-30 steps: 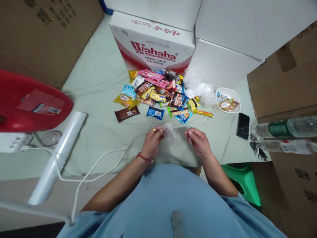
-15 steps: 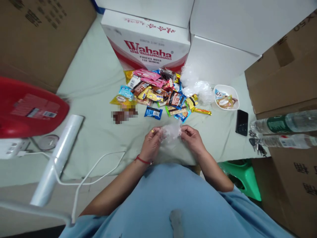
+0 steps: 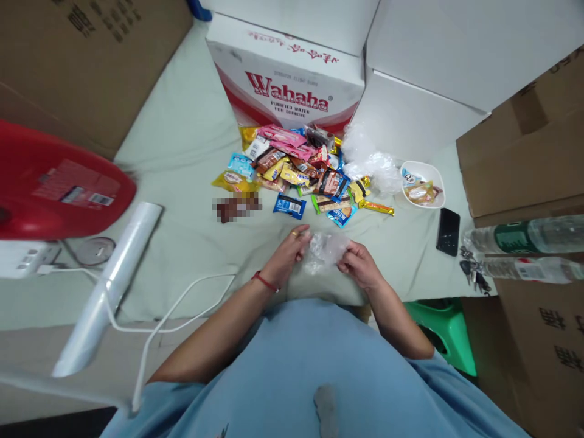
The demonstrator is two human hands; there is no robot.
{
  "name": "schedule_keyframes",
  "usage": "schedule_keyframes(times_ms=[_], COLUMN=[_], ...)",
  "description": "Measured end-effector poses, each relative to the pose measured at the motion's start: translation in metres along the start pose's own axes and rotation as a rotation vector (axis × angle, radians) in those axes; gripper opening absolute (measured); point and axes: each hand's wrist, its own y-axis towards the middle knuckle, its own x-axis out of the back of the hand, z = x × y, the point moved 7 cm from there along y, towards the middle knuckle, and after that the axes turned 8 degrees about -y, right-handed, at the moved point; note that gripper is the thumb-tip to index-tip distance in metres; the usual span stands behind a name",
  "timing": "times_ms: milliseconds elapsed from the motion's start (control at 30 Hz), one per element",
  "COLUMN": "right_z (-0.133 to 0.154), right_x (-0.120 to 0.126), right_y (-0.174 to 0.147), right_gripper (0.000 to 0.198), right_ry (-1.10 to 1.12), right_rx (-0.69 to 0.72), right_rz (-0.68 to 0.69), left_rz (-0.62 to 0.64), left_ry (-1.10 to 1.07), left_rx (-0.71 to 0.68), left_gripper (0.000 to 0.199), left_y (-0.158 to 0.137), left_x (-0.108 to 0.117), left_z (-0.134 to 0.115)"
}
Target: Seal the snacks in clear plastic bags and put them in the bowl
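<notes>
A small, crumpled clear plastic bag (image 3: 325,249) is stretched between my two hands, just above the near part of the table. My left hand (image 3: 290,252) pinches its left edge, with a ring on one finger and a red cord at the wrist. The fingers of my right hand (image 3: 361,265) are closed on the bag's right side. Beyond them lies a heap of wrapped snacks (image 3: 296,167) in many colours. Nearest to my hands are a blue snack packet (image 3: 290,206) and a light-blue packet (image 3: 342,215).
Beside the snacks sits a pile of clear plastic (image 3: 371,161), then a white bowl (image 3: 443,199) holding packets. A phone (image 3: 448,232), keys (image 3: 474,277) and bottles (image 3: 524,236) lie right. A plastic roll (image 3: 109,289) and white cable (image 3: 182,298) are left. A Wahaha carton (image 3: 287,76) stands behind.
The view has shifted slightly, so the scene sits further right. My left fingers have changed their hold on the bag's edge, and the bag looks more spread out.
</notes>
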Motion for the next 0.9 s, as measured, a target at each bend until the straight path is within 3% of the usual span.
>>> schedule_keyframes(times_ms=[100,167,233,333,467,567,633,733,833,900], right_z=[0.002,0.004,0.005,-0.001,-0.025,-0.036,-0.025,0.012,0.035,0.034], right_x=[0.001,0.003,0.008,0.02,0.034,0.042,0.054,0.061,0.035,0.016], right_y=[-0.004,-0.007,-0.01,-0.011,-0.016,-0.026,-0.034,-0.043,-0.03,-0.011], right_gripper=[0.009,0.007,0.008,0.02,0.036,0.038,0.034,0.022,0.03,0.04], right_ry=[-0.05,-0.066,-0.056,-0.004,0.049,-0.085,-0.28,-0.612,-0.879,-0.959], right_rx=[-0.019,-0.026,-0.025,-0.044,-0.137,-0.158,-0.056,0.257,0.512,0.556], right_rz=[0.071,0.103,0.094,-0.014,-0.144,-0.148,-0.26,-0.43,-0.331,-0.222], left_rz=[0.127,0.201,0.106,-0.126,-0.232,-0.269,-0.293,-0.315,-0.277,-0.24], left_ry=[0.125,0.159,0.1,-0.06,-0.142,-0.169,-0.194,-0.181,-0.076,0.008], left_rx=[-0.096,-0.111,-0.127,-0.157,-0.128,-0.123,-0.122,-0.12,-0.141,-0.189], left_gripper=[0.067,0.052,0.04,0.044,0.051,0.05,0.052,0.057,0.059,0.057], left_y=[0.004,0.005,0.009,0.014,0.016,0.012,0.009,0.007,0.006,0.004], left_x=[-0.013,-0.021,-0.016,0.003,0.017,0.02,0.021,0.019,0.011,0.006], left_z=[-0.012,-0.015,-0.015,-0.01,0.003,0.008,0.009,0.012,0.011,0.008])
